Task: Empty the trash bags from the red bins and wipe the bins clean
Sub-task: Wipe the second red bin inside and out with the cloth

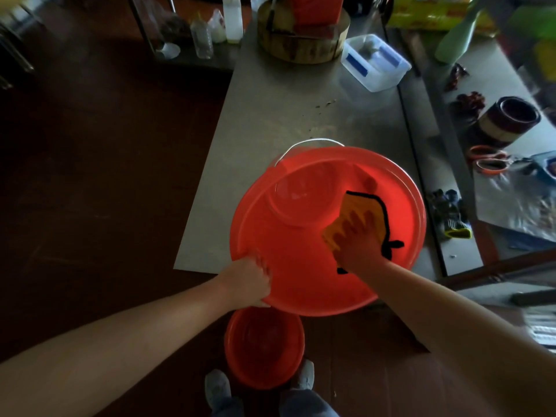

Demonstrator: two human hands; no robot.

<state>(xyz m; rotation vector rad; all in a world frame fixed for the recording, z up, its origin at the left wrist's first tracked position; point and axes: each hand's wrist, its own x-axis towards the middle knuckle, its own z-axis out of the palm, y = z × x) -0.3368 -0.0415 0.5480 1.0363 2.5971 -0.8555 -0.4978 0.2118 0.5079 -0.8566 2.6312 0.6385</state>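
The left grip (249,281) curls round the near rim of a tilted red bin (301,182) at the grey worktop (270,109) edge. Just below that grip, a 2nd red bin (264,347) stands on the floor (90,176). Inside the tilted bin, the right grip (358,239), fingers spread flat, presses a yellow cloth (358,206).

Left grip (249,281) curled tight, forearm extended; right grip (358,236) fingers spread flat, pressing
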